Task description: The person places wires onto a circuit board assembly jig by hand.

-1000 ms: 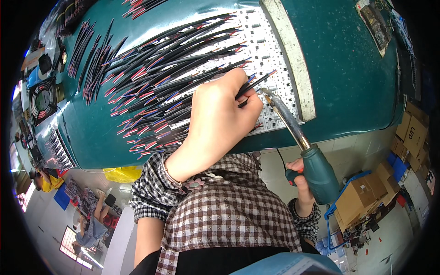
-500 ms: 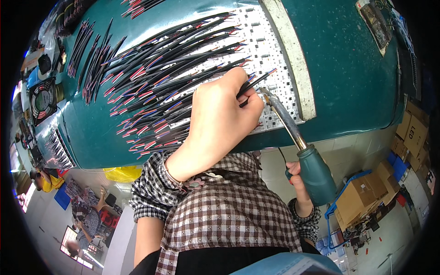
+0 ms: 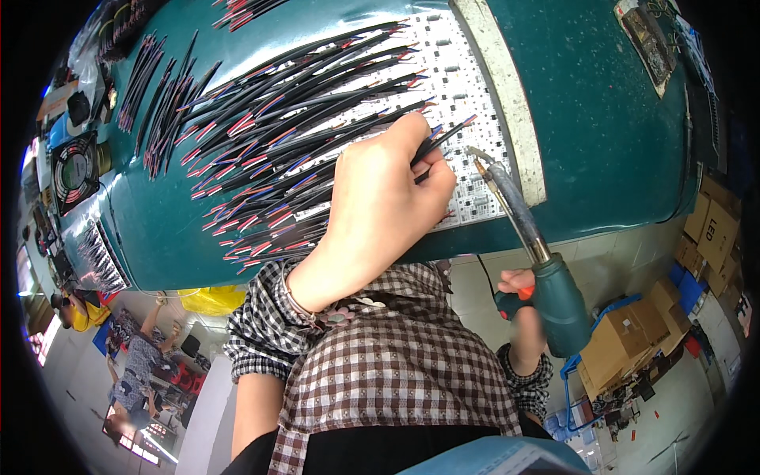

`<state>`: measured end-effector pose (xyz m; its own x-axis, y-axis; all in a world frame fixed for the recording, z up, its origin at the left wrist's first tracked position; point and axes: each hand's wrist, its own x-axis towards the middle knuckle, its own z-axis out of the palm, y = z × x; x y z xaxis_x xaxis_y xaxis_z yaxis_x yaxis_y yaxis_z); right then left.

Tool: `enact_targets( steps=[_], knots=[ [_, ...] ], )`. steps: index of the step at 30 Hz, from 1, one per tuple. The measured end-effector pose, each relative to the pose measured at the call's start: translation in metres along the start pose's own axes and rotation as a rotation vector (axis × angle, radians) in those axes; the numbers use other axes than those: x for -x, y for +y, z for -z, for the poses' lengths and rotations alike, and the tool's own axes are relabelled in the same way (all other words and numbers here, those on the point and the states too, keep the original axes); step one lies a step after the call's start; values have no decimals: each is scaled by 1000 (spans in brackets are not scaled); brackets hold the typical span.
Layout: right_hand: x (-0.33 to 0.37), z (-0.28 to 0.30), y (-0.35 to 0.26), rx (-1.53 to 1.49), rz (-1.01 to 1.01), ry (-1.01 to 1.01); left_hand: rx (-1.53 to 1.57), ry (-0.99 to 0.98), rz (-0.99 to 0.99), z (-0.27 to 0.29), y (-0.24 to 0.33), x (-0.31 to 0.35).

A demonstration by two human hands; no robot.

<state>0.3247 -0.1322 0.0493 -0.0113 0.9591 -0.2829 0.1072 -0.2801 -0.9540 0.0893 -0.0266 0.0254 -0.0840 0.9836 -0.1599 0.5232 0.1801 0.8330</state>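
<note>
My left hand [image 3: 378, 210] is closed in a pinch on thin black cables [image 3: 451, 133] with bared red and blue wire ends. The cables poke out past its fingertips over a white circuit board panel [image 3: 488, 178] dotted with small dark parts. Behind and left of that hand, rows of black cables [image 3: 269, 131] lie over the panel, their red, white and blue ends fanned out. My right hand [image 3: 526, 336] grips a soldering iron [image 3: 560, 305] by its green handle, which partly hides the fingers. The iron's bent tip points at the panel, just right of the held cables and apart from them.
A worn pale bar [image 3: 507, 103] borders the panel's right side on the green table [image 3: 609, 158]. Loose cable bundles [image 3: 162, 111] and a small fan [image 3: 75, 170] are at left. A dark block [image 3: 647, 47] sits far right; cardboard boxes [image 3: 625, 348] stand below.
The soldering iron has shifted right, its tip moving off from the held cables. My right fingers have changed position around the handle. My left hand has hardly moved.
</note>
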Motion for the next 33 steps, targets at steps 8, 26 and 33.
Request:
enact_targets(
  steps=[8,26,33],
  knots=[
    [-2,6,-1,107,169,22,-58,110,-345,39,-5,14],
    [21,19,13,19,182,21,-119,83,-217,-11,-11,43],
    [23,16,12,-95,35,-13,-72,64,-173,-11,-9,42]
  ],
)
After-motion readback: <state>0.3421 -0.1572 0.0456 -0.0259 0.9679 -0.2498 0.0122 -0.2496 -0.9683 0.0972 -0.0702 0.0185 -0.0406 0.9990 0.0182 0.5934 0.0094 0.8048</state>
